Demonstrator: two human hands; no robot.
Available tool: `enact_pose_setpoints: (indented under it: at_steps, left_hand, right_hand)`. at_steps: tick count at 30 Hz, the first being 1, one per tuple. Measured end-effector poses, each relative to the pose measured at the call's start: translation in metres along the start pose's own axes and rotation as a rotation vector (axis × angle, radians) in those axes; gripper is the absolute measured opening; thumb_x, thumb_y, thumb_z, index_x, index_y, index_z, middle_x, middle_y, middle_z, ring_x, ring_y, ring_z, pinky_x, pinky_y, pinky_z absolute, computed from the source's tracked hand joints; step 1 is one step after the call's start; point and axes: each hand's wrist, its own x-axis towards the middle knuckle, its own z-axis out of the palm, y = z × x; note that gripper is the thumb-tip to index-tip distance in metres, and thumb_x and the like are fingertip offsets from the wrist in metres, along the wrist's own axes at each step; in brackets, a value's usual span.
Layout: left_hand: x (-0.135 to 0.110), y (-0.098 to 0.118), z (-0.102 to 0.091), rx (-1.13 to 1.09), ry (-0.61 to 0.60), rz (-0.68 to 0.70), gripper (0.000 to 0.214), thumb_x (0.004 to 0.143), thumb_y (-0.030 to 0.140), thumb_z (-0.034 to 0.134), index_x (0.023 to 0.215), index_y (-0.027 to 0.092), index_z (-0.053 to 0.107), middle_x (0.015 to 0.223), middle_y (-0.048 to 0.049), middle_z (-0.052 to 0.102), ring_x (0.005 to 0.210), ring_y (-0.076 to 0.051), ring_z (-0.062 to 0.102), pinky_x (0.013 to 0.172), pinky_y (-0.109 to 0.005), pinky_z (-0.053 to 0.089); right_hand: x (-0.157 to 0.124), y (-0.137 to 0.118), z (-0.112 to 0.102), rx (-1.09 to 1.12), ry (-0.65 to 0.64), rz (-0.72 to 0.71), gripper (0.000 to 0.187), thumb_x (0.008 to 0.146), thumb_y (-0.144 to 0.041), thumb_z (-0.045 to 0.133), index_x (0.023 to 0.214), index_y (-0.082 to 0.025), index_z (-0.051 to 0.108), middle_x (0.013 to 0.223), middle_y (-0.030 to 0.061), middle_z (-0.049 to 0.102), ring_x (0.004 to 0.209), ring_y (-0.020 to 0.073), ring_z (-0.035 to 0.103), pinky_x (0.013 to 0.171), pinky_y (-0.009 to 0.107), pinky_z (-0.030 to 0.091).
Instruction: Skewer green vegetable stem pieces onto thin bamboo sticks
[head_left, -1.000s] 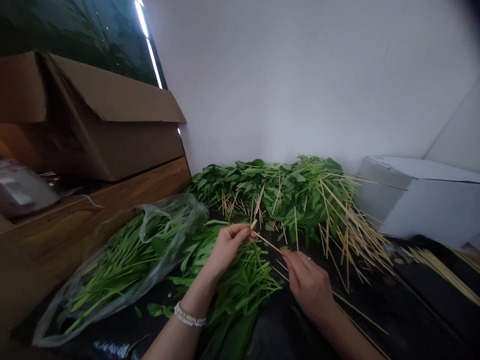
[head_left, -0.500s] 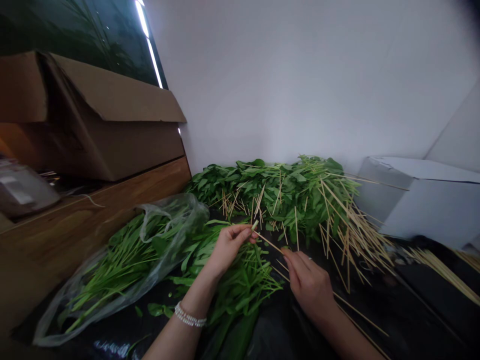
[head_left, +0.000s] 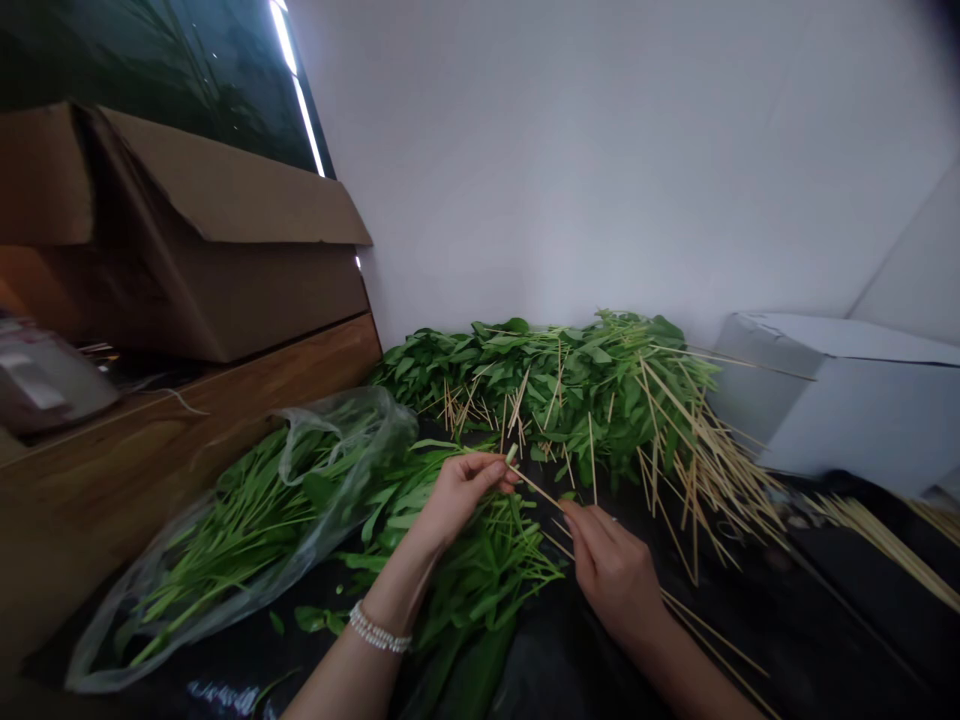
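My left hand, with a beaded bracelet at the wrist, pinches a short pale green stem piece between thumb and fingers. My right hand is closed around a thin bamboo skewer. The skewer's far end meets the stem at my left fingertips; whether it has gone into the stem I cannot tell. Below my left forearm lies a heap of loose leafy greens. More skewers stick out behind my right hand, along the forearm.
Against the wall is a long pile of greens, with many skewers poking from it. A clear plastic bag of greens lies at left. A white box stands at right, a cardboard box on a wooden ledge.
My right hand has shifted slightly left with the skewer, toward my left hand. My left hand stays nearly in place, still pinching the stem piece.
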Motion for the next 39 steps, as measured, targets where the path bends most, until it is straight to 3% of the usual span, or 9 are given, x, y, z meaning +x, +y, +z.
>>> enact_pose_setpoints:
  at_steps: [8,27,34,37,39]
  left_hand:
    - [0.003,-0.002,-0.008,-0.084,0.004,-0.073,0.028,0.068,0.034,0.080,0.082,0.011,0.073,0.076,-0.0063,0.075,0.065,-0.013,0.067,0.072,-0.026,0.053]
    - [0.000,-0.002,-0.002,-0.124,-0.067,-0.091,0.026,0.067,0.034,0.080,0.077,0.011,0.073,0.076,-0.0063,0.074,0.064,-0.013,0.066,0.071,-0.026,0.052]
    - [-0.005,-0.007,0.011,-0.087,-0.249,-0.174,0.029,0.064,0.036,0.082,0.077,0.011,0.074,0.075,-0.0077,0.074,0.066,-0.016,0.067,0.069,-0.028,0.053]
    - [-0.005,-0.005,0.008,-0.023,-0.277,-0.131,0.031,0.068,0.041,0.078,0.079,0.012,0.074,0.077,-0.0080,0.074,0.068,-0.017,0.067,0.070,-0.028,0.052]
    - [-0.003,-0.002,0.002,0.034,-0.226,-0.070,0.034,0.074,0.046,0.072,0.083,0.012,0.074,0.079,-0.0082,0.074,0.070,-0.017,0.066,0.072,-0.028,0.051]
  right_hand:
    - [-0.002,-0.002,0.002,0.019,-0.013,-0.003,0.027,0.093,-0.008,0.043,0.116,-0.011,0.057,0.084,0.0060,0.064,0.077,0.0156,0.063,0.073,0.027,0.048]
    - [-0.002,-0.004,0.003,0.048,0.001,0.003,0.026,0.093,-0.008,0.042,0.114,-0.011,0.057,0.083,0.0065,0.064,0.077,0.0162,0.064,0.074,0.028,0.050]
    - [0.000,-0.009,0.005,0.055,-0.019,-0.015,0.026,0.093,-0.009,0.043,0.115,-0.011,0.058,0.082,0.0062,0.064,0.076,0.0158,0.063,0.073,0.027,0.048]
    - [0.006,-0.012,0.003,0.056,-0.012,-0.024,0.026,0.094,-0.009,0.043,0.115,-0.012,0.058,0.082,0.0058,0.063,0.076,0.0154,0.062,0.072,0.026,0.046]
    - [0.010,-0.011,-0.002,0.045,0.011,-0.005,0.024,0.094,-0.010,0.042,0.111,-0.013,0.058,0.082,0.0051,0.063,0.075,0.0148,0.062,0.071,0.026,0.045]
